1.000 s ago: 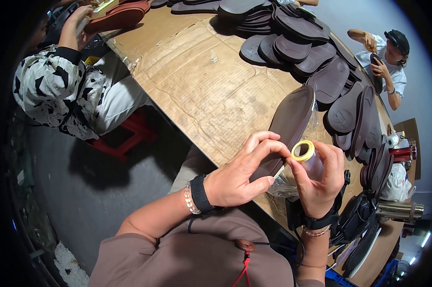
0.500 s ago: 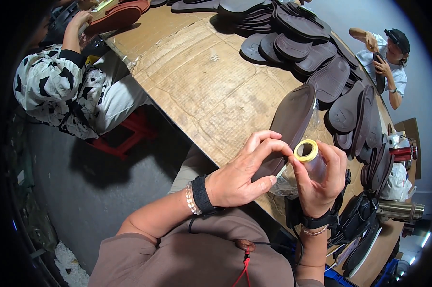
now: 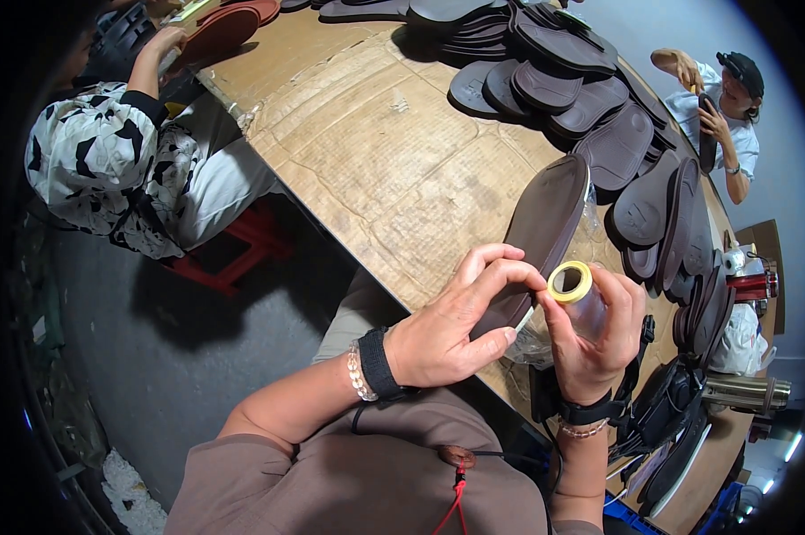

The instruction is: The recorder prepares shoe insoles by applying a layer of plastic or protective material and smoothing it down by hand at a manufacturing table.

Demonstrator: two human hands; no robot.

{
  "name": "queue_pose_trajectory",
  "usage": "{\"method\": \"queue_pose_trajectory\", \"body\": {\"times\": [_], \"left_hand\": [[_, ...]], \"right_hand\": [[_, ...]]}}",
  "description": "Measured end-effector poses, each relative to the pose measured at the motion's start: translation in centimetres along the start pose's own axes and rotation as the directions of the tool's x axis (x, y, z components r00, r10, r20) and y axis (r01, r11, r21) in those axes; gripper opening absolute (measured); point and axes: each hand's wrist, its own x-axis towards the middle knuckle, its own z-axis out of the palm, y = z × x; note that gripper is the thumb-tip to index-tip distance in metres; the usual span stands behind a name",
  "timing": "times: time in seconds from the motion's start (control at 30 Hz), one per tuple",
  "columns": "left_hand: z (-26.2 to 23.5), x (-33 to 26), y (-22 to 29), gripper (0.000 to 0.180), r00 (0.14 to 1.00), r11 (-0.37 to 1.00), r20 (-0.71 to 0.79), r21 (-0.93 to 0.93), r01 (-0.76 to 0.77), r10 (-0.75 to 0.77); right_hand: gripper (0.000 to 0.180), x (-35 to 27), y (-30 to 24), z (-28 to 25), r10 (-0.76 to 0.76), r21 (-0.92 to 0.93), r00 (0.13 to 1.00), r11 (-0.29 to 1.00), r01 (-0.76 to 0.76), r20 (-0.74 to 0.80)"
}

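Observation:
A dark brown shoe sole [image 3: 550,209] stands tilted near the table's front edge, its rounded end pointing away from me. My left hand [image 3: 447,330] is closed on its near end, thumb toward me and fingers over the top. In my right hand [image 3: 603,339] is an upright roll of clear film [image 3: 586,314] with a yellow core end, pinched between thumb and fingers. The right fingertips meet the left ones at the sole's right edge. Crumpled clear film [image 3: 534,349] shows under the sole, between my hands; how it is attached is hidden.
Overlapping brown soles [image 3: 590,107] line the far and right side of the cardboard-covered table [image 3: 358,160]. A metal cylinder [image 3: 746,392] and black bag [image 3: 665,401] lie at right. One co-worker [image 3: 108,160] sits left on a red stool [image 3: 242,250]; another [image 3: 719,116] works far right.
My hands, the sole and the roll stay almost in place. The co-worker at left has shifted a hand and the reddish-brown sole slightly.

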Motion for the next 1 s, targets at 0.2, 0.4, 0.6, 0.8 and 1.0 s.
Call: {"method": "queue_pose_trajectory", "body": {"times": [0.2, 0.4, 0.6, 0.8, 1.0], "left_hand": [[0.0, -0.1, 0.0, 0.055, 1.0, 1.0, -0.007, 0.005, -0.001, 0.001], [0.2, -0.1, -0.1, 0.055, 1.0, 1.0, -0.003, -0.014, 0.013, -0.013], [0.1, -0.1, 0.1, 0.056, 1.0, 1.0, 0.001, -0.005, 0.01, -0.01], [0.3, -0.2, 0.1, 0.064, 1.0, 0.999, -0.01, 0.03, 0.023, -0.022], [0.7, -0.6, 0.1, 0.076, 0.989, 0.989, -0.072, 0.069, 0.131, -0.126]], "right_hand": [[0.056, -0.1, -0.4, -0.2, -0.008, 0.011, 0.998, 1.0, 0.009, -0.059], [0.056, -0.5, 0.1, 0.3, -0.001, 0.006, 0.999, 1.0, 0.001, -0.052], [0.057, -0.7, 0.2, 0.5, 0.006, 0.011, 0.999, 1.0, -0.006, -0.053], [0.056, -1.2, 0.1, 0.6, 0.045, 0.034, 0.999, 0.998, -0.045, -0.015], [0.056, -1.9, 0.3, 1.2, 0.036, 0.042, 0.999, 0.998, -0.037, 0.007]]}}
